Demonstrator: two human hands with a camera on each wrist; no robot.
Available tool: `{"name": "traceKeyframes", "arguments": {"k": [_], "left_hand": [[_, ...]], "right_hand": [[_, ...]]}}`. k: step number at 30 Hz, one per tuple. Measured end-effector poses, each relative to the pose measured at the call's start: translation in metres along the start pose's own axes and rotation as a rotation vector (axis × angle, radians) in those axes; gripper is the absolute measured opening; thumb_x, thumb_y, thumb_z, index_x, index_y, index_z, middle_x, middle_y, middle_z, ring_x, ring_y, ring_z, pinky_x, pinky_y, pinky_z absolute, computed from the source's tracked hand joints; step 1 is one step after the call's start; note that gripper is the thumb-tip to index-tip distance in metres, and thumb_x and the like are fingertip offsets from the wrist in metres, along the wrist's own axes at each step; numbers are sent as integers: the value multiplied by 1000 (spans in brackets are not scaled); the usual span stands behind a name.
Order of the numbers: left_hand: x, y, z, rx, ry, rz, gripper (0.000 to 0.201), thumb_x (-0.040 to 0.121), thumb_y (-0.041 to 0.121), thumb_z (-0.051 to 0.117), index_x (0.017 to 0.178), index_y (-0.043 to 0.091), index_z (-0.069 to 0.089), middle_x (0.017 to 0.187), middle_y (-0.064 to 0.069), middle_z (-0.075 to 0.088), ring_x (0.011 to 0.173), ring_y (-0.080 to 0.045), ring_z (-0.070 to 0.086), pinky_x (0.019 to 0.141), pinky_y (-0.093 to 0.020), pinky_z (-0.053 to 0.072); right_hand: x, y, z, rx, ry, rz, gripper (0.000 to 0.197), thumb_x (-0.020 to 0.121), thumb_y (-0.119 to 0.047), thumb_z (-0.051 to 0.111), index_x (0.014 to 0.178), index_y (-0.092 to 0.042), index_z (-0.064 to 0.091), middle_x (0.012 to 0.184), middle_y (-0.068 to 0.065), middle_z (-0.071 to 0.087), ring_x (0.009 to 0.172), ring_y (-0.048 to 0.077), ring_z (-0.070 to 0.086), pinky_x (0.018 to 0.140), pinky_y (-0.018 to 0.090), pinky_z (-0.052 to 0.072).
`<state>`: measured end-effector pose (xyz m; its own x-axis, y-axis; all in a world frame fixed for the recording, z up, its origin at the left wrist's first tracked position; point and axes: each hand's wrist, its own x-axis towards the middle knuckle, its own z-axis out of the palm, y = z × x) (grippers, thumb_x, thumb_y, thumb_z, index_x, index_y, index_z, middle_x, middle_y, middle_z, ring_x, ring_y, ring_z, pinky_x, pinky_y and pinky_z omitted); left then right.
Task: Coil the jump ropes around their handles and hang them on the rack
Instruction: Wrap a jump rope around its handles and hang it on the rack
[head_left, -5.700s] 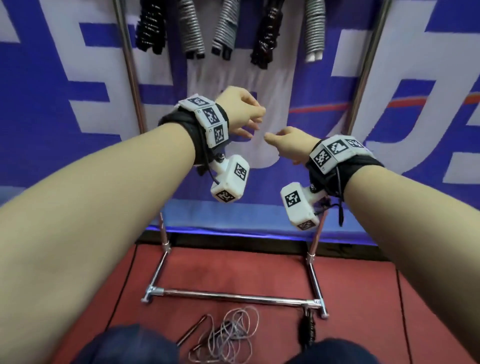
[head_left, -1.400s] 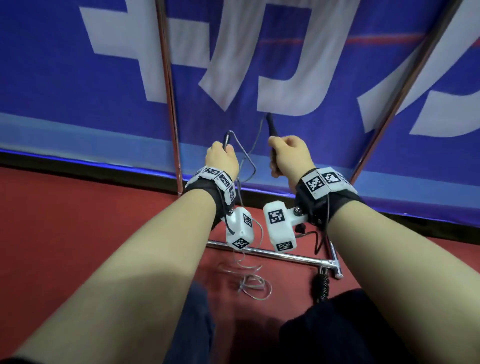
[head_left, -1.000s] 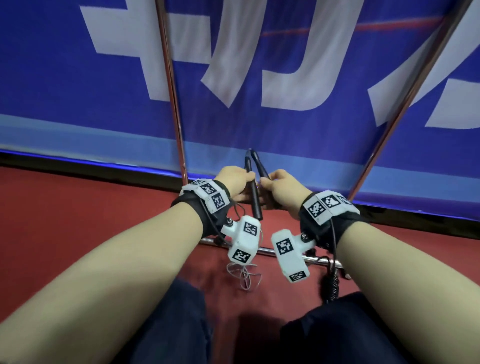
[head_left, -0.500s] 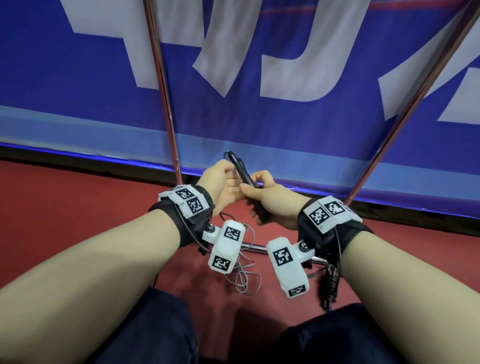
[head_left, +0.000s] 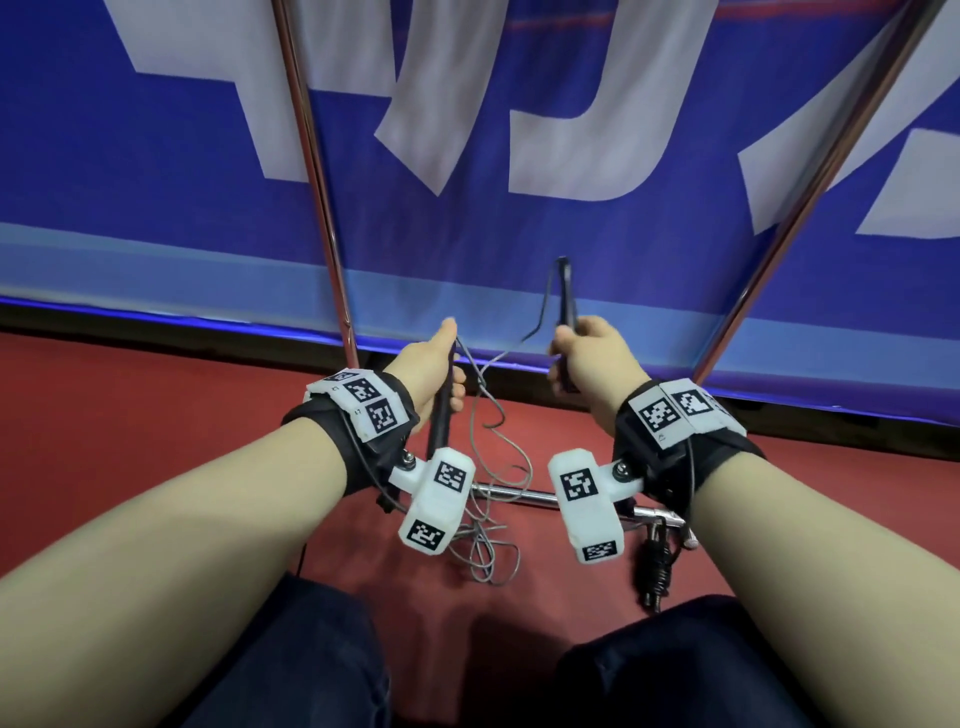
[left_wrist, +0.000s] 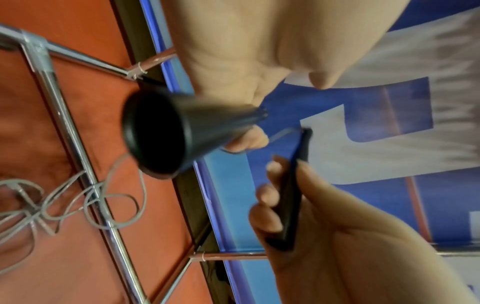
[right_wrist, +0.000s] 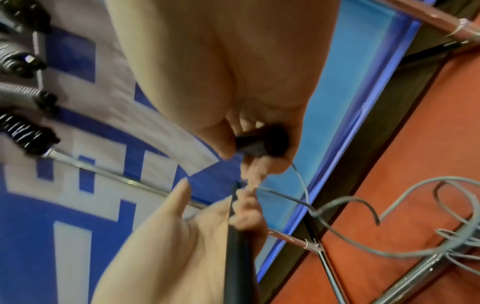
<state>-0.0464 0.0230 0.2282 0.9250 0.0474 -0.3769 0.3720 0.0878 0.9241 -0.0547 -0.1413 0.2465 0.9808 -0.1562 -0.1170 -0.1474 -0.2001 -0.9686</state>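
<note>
Above the red floor (head_left: 156, 467), L hand (head_left: 426, 369) clenched round one black handle (head_left: 441, 415), R hand (head_left: 597, 358) at 3 o'clock gripping the other handle (head_left: 567, 296). Grey rope (head_left: 488, 519) sags between, heaped on the rack base bar (head_left: 519, 492) at 6 o'clock.

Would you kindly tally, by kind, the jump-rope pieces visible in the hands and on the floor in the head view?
Black handles: 2 (left handle in the left hand, right handle in the right hand)
Loose grey cord: 1
Coiled black rope on the floor: 1
Total: 4
</note>
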Motion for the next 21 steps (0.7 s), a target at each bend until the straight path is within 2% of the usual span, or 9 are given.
{"name": "traceKeyframes", "arguments": {"k": [2,5,8,11,13,14,16,18,21], "left_hand": [[-7,3,5,-74,-110,-28,55,93,60,39,87,5,47,62,-8,42,47,-20,40,42,-24,37],[-15,4,13,-96,-277,-63,64,91,62,40,101,0,53,74,-13,55,58,-25,54,55,-28,47],[-10,2,17,-144,-131,-35,38,95,36,52,102,-1,57,90,-17,63,78,-28,64,81,-37,54],[-3,3,14,-182,14,22,11,95,14,52,91,4,52,76,-13,55,65,-24,56,72,-36,50],[-4,6,11,-275,-21,53,8,97,10,50,94,2,51,75,-12,57,64,-22,59,68,-32,54],[-7,8,11,-330,-59,66,9,97,9,49,94,1,51,76,-11,60,65,-21,62,70,-31,55],[-14,11,15,-436,-129,107,12,98,10,49,92,-1,52,75,-11,63,65,-18,66,71,-32,57],[-19,11,19,-444,-152,160,16,98,10,49,88,-2,54,76,-12,65,68,-19,67,67,-27,58],[-24,10,23,-288,-165,215,17,100,17,45,91,7,56,98,-8,66,94,-16,63,73,-22,56]], "right_hand": [[-14,-3,8,31,-212,2,6,99,-1,41,99,-5,45,72,9,54,40,15,48,38,22,38],[-28,-6,18,-46,-448,-34,13,96,-2,50,109,-2,48,68,14,57,39,20,53,39,23,42],[-37,-9,22,-266,-496,-142,21,93,-14,60,112,-10,53,64,11,58,42,21,51,40,23,40],[-35,-8,25,-272,-430,-228,11,91,-24,65,98,-17,62,64,4,58,50,16,51,53,24,42],[-27,-9,24,-201,-234,-197,19,87,-35,68,88,-19,59,74,1,59,63,13,53,64,26,43],[-25,-10,22,-155,-232,-111,26,86,-40,68,91,-18,56,82,2,60,70,13,54,68,28,44],[-27,-9,23,-56,-469,113,35,90,-47,59,103,-15,56,92,7,59,79,20,57,72,33,48],[-33,-8,24,31,-666,232,41,98,-44,48,114,-8,58,98,12,63,86,25,61,70,32,54],[-36,-10,27,135,-631,240,30,102,-29,44,108,-3,58,95,15,64,81,24,64,61,31,56]]}}
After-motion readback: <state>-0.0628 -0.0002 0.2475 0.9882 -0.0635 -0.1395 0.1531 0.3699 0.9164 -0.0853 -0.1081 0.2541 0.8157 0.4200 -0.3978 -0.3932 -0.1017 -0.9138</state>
